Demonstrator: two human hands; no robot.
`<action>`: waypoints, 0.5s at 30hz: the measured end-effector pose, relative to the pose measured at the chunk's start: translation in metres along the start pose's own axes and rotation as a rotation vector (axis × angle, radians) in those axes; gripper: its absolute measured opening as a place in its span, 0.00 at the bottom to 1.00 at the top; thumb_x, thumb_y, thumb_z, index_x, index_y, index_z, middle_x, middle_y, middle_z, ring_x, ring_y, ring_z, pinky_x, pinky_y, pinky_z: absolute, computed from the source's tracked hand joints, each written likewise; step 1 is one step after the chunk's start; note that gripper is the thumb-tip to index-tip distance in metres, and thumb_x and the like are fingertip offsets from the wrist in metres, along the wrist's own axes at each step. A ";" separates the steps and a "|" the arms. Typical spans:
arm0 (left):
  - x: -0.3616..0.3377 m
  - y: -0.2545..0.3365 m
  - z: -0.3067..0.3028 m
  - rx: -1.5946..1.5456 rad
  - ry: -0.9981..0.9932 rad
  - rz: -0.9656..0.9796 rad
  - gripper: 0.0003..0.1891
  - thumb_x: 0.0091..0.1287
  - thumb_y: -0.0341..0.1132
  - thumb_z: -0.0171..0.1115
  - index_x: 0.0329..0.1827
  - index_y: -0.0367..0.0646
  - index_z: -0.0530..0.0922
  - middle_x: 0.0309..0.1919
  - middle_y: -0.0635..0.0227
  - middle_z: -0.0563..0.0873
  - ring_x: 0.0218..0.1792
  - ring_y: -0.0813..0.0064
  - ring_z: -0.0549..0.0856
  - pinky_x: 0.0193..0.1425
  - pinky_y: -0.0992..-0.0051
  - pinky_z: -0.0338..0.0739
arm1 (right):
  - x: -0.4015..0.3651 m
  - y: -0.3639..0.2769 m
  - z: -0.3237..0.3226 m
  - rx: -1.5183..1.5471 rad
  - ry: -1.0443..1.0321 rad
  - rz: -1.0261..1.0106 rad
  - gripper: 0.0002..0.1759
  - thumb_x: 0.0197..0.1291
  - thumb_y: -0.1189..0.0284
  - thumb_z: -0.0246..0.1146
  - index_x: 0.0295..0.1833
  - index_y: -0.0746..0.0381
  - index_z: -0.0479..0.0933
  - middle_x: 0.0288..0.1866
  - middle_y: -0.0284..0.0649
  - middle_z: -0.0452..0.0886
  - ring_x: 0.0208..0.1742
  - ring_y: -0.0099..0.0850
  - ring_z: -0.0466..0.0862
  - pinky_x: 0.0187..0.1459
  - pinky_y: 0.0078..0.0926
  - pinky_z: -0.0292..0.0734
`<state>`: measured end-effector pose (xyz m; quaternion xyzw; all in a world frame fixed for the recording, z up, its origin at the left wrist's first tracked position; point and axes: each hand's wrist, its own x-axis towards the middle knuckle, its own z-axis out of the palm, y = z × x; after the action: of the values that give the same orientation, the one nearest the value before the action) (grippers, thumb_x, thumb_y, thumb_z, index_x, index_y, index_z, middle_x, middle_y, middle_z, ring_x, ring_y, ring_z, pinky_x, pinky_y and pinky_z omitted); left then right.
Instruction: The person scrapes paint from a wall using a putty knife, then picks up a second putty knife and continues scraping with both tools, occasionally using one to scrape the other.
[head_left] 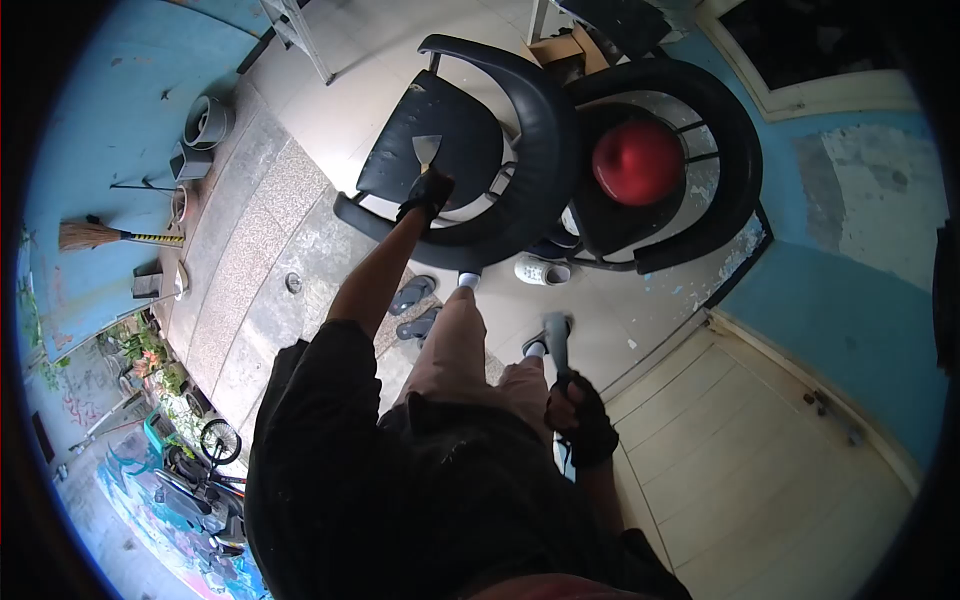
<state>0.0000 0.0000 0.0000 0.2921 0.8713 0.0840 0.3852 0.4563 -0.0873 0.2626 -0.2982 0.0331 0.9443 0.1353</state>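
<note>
My left hand point(428, 192), in a dark fingerless glove, is closed around the handle of a putty knife point(427, 150). Its wide metal blade points away from me, above the seat of a black armchair point(440, 125). Lower, near my right leg, my right hand point(580, 412) wears a similar glove. Its fingers wrap around a grey long-handled tool point(559, 350), whose blurred far end hides its exact kind. The armchair's curved backrest lies between my left hand and a second black armchair point(740, 150), which bears a shiny red rounded object point(638, 162).
Grey sandals point(413, 294) and a white shoe point(542, 271) lie on the floor by my feet. A pale door point(740, 450) is at the right. Along the left blue wall are a broom point(95, 236) and a grey bucket point(208, 122). A ladder point(297, 35) stands at the back.
</note>
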 end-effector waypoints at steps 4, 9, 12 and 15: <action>0.120 0.001 0.005 -0.006 -0.034 -0.242 0.30 0.64 0.53 0.53 0.61 0.39 0.72 0.51 0.51 0.81 0.46 0.51 0.85 0.38 0.55 0.83 | 0.074 0.003 -0.005 0.123 0.169 0.008 0.08 0.68 0.64 0.56 0.41 0.57 0.68 0.20 0.28 0.63 0.15 0.16 0.61 0.18 0.16 0.57; 0.198 -0.063 0.071 -0.086 -0.113 -0.478 0.32 0.58 0.53 0.62 0.59 0.38 0.71 0.45 0.54 0.83 0.41 0.51 0.86 0.27 0.56 0.85 | 0.094 0.019 -0.004 0.172 0.358 0.071 0.09 0.67 0.67 0.56 0.48 0.58 0.69 0.22 0.29 0.63 0.18 0.17 0.61 0.21 0.16 0.58; 0.195 -0.069 0.078 -0.091 0.068 -0.462 0.28 0.56 0.55 0.64 0.52 0.43 0.80 0.48 0.54 0.84 0.47 0.53 0.85 0.39 0.56 0.83 | 0.106 0.026 -0.021 0.255 0.320 0.054 0.09 0.68 0.65 0.55 0.47 0.59 0.68 0.22 0.28 0.63 0.17 0.17 0.61 0.21 0.16 0.58; 0.201 -0.055 0.067 -0.144 -0.066 -0.467 0.19 0.60 0.49 0.62 0.46 0.46 0.82 0.35 0.61 0.87 0.35 0.59 0.87 0.29 0.60 0.80 | 0.103 0.033 -0.027 0.306 0.315 0.005 0.10 0.69 0.64 0.54 0.46 0.59 0.67 0.21 0.28 0.63 0.17 0.17 0.61 0.21 0.16 0.58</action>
<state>-0.0830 0.0648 -0.1919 0.0573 0.8939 0.0450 0.4423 0.3812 -0.0986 0.1814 -0.4178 0.1975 0.8704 0.1698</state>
